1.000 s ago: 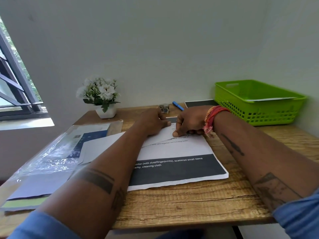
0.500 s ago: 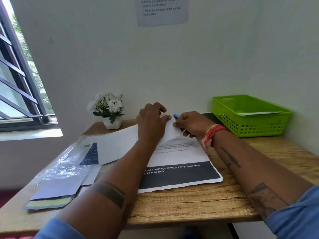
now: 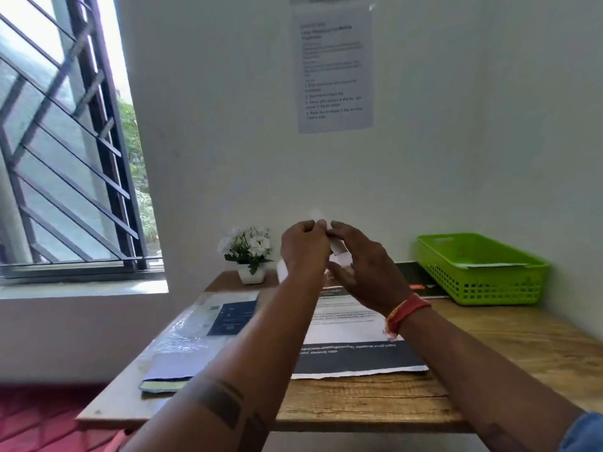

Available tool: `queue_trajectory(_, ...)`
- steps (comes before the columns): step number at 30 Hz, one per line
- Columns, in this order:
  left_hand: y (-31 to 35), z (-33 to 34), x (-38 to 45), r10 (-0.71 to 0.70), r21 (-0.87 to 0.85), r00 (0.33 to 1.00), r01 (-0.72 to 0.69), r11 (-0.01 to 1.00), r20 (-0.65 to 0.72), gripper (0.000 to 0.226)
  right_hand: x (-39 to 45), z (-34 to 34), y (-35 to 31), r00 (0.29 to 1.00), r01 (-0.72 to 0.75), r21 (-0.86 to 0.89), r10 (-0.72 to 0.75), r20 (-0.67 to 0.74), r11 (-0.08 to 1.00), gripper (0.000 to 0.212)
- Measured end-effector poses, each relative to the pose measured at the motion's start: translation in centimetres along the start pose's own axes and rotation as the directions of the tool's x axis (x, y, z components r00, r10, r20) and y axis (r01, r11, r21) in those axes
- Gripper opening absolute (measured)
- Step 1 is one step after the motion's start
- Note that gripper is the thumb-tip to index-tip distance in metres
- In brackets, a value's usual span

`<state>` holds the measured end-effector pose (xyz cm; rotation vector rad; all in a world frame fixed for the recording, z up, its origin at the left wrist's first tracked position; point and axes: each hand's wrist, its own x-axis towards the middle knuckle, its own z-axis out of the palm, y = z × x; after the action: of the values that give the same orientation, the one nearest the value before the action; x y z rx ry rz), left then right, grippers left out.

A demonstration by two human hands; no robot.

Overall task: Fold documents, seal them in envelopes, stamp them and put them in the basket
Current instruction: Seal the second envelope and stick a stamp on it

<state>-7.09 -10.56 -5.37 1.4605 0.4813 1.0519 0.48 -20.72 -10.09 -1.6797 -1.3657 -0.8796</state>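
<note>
Item: folded white paper [image 3: 337, 252], held raised above the far part of the wooden table [image 3: 359, 406]. It is gripped between both hands, its upper tip showing above the fingertips; how many folds it carries cannot be told (motion blur).

Left hand [image 3: 305, 251]: fingers curled, the paper's upper part pinched at the fingertips.

Right hand [image 3: 362, 265]: fingers curled round the paper from the right side; a red thread band [image 3: 406, 313] is worn at the wrist.

Printed document [image 3: 352, 337]: laid flat on the table beneath the hands, a dark band crossing its near part, its near edge ragged.

Green basket [image 3: 483, 272]: set at the table's far right corner against the wall; a white envelope [image 3: 489, 265] is seen lying inside it.

Clear plastic sleeve with dark blue printed sheet [image 3: 231, 316]: laid on the table's left side. Nearer the front edge, a pale envelope [image 3: 177, 367] is laid, its flap end towards the viewer.

White flowers in a small white pot [image 3: 249, 252]: placed at the far left of the table, by the wall.

Printed notice [image 3: 334, 70]: fixed to the wall above the table. Barred window [image 3: 65, 141]: at the left.
</note>
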Motion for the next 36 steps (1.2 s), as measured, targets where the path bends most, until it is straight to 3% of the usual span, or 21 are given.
queue_trajectory(4, 1.8, -2.3, 0.6, -0.181, -0.328, 0.968, 0.231, 0.916, 0.176, 0.011, 0.0, 0.6, -0.5, 0.999, 0.028, -0.067, -0.031, -0.043, 0.997, 0.072)
queue_trajectory(6, 1.8, -3.7, 0.7, -0.242, -0.364, 0.945, 0.31, 0.878, 0.22, 0.01, -0.1, 1.0, -0.2, 1.0, 0.013, -0.093, -0.014, -0.018, 0.996, 0.074)
queue_trajectory(9, -0.3, -6.2, 1.4, -0.376, -0.229, 0.904, 0.417, 0.879, 0.202, 0.009, -0.8, 1.8, 0.3, 0.982, 0.032, -0.234, 0.013, 0.187, 0.972, 0.072)
queue_trajectory(12, -3.6, -8.4, 1.4, -0.487, 0.064, 0.862, 0.483, 0.873, 0.144, 0.012, -2.2, 2.8, 0.1, 0.868, 0.086, -0.237, 0.044, 0.494, 0.968, 0.062)
queue_trajectory(16, -7.3, -10.0, 2.2, -0.369, 0.4, 0.929, 0.334, 0.854, 0.012, 0.029, -3.3, 3.4, -0.5, 0.692, -0.029, -0.182, 0.151, 0.706, 0.983, 0.053)
queue_trajectory(18, -8.0, -10.3, 2.6, -0.224, 0.657, 0.974, 0.145, 0.739, 0.038, 0.025, -3.4, 3.6, -0.6, 0.665, -0.093, -0.173, 0.191, 0.722, 0.98, 0.051)
queue_trajectory(20, -8.2, -10.4, 2.9, -0.117, 0.808, 0.987, -0.021, 0.588, 0.111, 0.021, -3.5, 3.9, -0.5, 0.647, -0.135, -0.171, 0.218, 0.73, 0.976, 0.05)
queue_trajectory(23, -8.6, -10.2, 2.6, -0.026, 0.878, 0.977, -0.176, 0.444, 0.209, 0.024, -3.5, 4.2, -0.9, 0.645, -0.145, -0.146, 0.205, 0.736, 0.979, 0.046)
queue_trajectory(28, -9.3, -10.5, 2.3, 0.045, 0.858, 0.984, -0.17, 0.484, 0.17, 0.029, -3.2, 4.5, -1.1, 0.664, -0.158, -0.122, 0.197, 0.722, 0.98, 0.041)
queue_trajectory(32, -10.0, -11.8, 2.2, 0.003, 0.917, 0.983, -0.175, 0.359, 0.186, 0.029, -3.2, 4.5, -0.2, 0.696, -0.227, -0.144, 0.263, 0.668, 0.963, 0.04)
queue_trajectory(34, -10.3, -11.9, 2.0, -0.047, 0.937, 0.981, -0.167, 0.307, 0.19, 0.032, -3.2, 4.6, -0.1, 0.653, -0.207, -0.18, 0.273, 0.706, 0.962, 0.043)
queue_trajectory(36, -10.3, -11.6, 1.4, -0.055, 0.969, 0.978, -0.191, 0.155, 0.202, 0.036, -3.3, 4.8, -0.1, 0.584, -0.205, -0.217, 0.297, 0.756, 0.955, 0.047)
